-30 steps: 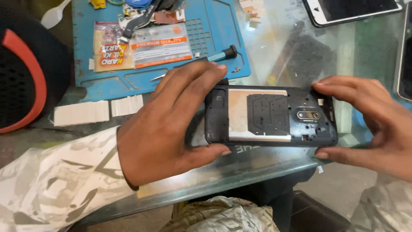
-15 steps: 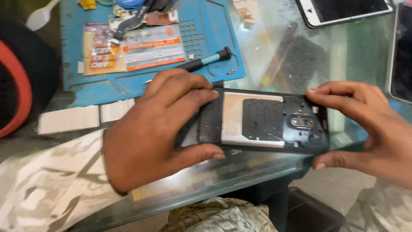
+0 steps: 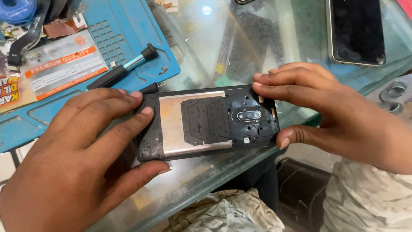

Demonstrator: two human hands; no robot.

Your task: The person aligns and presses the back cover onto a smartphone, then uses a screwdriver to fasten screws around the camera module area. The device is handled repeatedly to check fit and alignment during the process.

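Note:
I hold an opened black phone body (image 3: pixel 206 122) flat between both hands, above the front edge of a glass table (image 3: pixel 240 47). Its inside faces up, showing a silver metal plate, dark shielding and a camera cut-out. My left hand (image 3: pixel 81 159) grips the left end, fingers over the top edge and thumb under the bottom corner. My right hand (image 3: pixel 326 114) pinches the right end, fingers on the top edge and thumb at the lower right corner.
A blue work mat (image 3: pixel 124 38) lies at the back left with a black-handled screwdriver (image 3: pixel 122 68), tiny screws, a spare-parts packet (image 3: pixel 60 68) and flex cables. A dark phone (image 3: pixel 356 30) lies face up at the back right. My lap shows below the table edge.
The view has moved closer and shifted right, so the phone body now fills the centre. Both hands keep the same grip on its two ends.

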